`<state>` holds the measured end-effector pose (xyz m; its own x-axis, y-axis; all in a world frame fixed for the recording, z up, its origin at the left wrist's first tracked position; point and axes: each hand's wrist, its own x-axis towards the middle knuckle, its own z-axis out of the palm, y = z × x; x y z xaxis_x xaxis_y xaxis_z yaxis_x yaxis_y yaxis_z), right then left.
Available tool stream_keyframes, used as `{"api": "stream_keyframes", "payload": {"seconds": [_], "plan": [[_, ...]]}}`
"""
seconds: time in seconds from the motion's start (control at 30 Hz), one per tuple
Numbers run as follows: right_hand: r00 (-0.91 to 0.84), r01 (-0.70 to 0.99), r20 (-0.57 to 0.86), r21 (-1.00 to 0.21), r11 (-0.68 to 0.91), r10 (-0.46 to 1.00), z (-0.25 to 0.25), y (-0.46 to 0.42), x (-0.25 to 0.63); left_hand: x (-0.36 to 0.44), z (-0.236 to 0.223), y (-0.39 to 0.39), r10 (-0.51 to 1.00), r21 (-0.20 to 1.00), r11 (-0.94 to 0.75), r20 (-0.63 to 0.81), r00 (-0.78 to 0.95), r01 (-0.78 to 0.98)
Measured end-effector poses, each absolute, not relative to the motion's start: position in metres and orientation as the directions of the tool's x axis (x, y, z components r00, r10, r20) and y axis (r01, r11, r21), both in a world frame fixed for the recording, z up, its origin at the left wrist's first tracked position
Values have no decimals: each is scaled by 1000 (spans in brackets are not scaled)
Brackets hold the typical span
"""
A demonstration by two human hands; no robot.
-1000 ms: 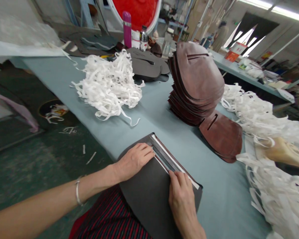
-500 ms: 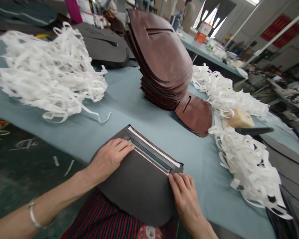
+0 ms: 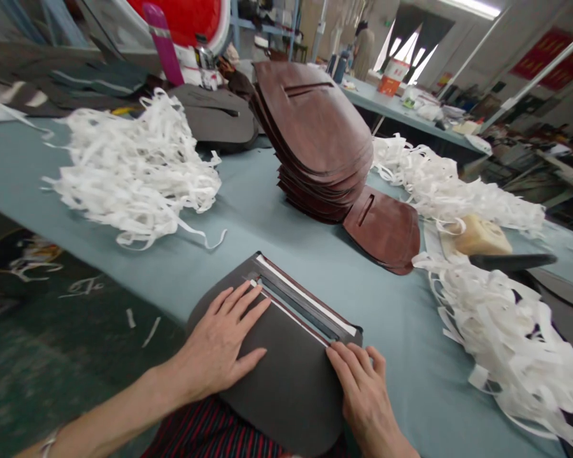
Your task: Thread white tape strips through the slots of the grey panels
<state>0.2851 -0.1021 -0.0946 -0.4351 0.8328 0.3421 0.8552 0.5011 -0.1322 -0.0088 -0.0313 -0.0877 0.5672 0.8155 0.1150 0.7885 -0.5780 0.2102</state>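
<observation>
A dark grey panel (image 3: pixel 286 381), with a long slot and brown edging, lies at the table's front edge and overhangs my lap. White tape strips (image 3: pixel 298 321) run along both sides of the slot. My left hand (image 3: pixel 224 340) rests flat on the panel with spread fingers, their tips by the slot's left end. At the right end, the fingers of my right hand (image 3: pixel 360 375) press on the strip's end and the panel's edge. Its thumb is out of sight, seemingly beneath the panel.
Behind the panel stands a stack of brown leather pieces (image 3: pixel 322 127), with a smaller slotted leather piece (image 3: pixel 386 229) beside it. Piles of white tape lie left (image 3: pixel 134 172) and right (image 3: pixel 516 337). A yellowish block (image 3: pixel 482 235) and black-handled tool (image 3: pixel 513 262) are at the right.
My left hand has gone from closed fingers at the slot's left end to lying spread on the panel. My right hand stays at the right end. The view has shifted.
</observation>
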Motion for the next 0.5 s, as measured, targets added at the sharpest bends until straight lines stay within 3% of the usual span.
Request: {"api": "stream_keyframes", "payload": {"seconds": [0.2,0.33,0.4,0.5], "plan": [[-371,869,488,-116,480,790,-121,-103,262,7,-71,19,877,223,-475,200,437,851],[-467,768,569,-117,629,676,-136,-87,204,46,-73,61,862,207,-503,192,470,839],[-470,728,556,-196,657,685,-132,-75,169,70,-76,75,786,269,-618,199,585,739],[-464,678,456,-369,636,759,-113,-57,132,89,-75,91,558,474,-767,158,815,434]]}}
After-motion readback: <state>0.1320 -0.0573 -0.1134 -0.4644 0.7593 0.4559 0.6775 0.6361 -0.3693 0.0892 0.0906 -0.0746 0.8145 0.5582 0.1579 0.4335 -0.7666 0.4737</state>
